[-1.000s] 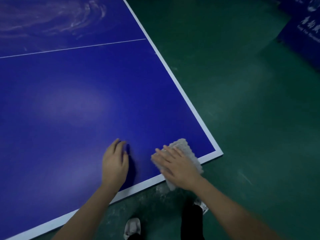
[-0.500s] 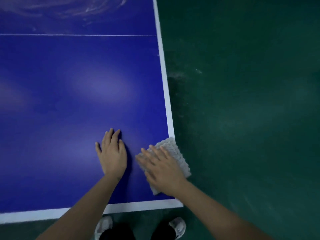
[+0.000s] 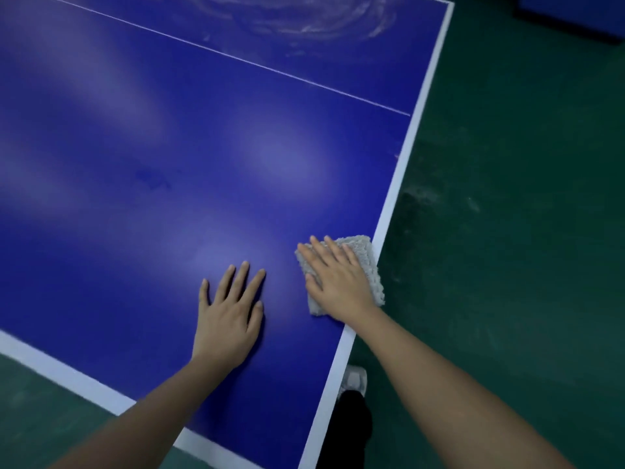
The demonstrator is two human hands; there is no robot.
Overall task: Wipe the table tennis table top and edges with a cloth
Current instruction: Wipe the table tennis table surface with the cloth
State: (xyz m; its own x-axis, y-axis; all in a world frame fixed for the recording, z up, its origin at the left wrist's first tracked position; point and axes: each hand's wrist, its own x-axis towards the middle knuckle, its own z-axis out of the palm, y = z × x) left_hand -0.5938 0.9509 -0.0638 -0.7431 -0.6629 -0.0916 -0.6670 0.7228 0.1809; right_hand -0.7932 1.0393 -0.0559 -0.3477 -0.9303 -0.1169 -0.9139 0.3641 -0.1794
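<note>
Cloth (image 3: 367, 255), grey and nubbly, lies flat on the counter (image 3: 203, 130) at about 4 o'clock in the view. Its outer side covers the white border (image 3: 397, 204) and hangs a little past the edge. The right hand (image 3: 338, 282) presses down on it, fingers straight and slightly spread, pointing toward 11 o'clock. The left hand (image 3: 230, 316) lies flat on bare blue at 9 o'clock of the cloth, fingers spread and holding nothing, seemingly as a brace.

The job looks partly done. Blue around the hands shows an even sheen with no marks. A dark smudge (image 3: 152, 179) sits at 10 o'clock of the left hand, well apart from it. Whitish swirls (image 3: 304, 22) cover the far stretch at 12 o'clock, beyond the thin line (image 3: 236, 59); whether they are dust or drying wipe tracks cannot be told. That far area likely needs a pass, as does the smudge. With the cloth on the border, the edge work seems to be starting here, with its run toward 1 o'clock and the near border toward 7 o'clock probably left.
</note>
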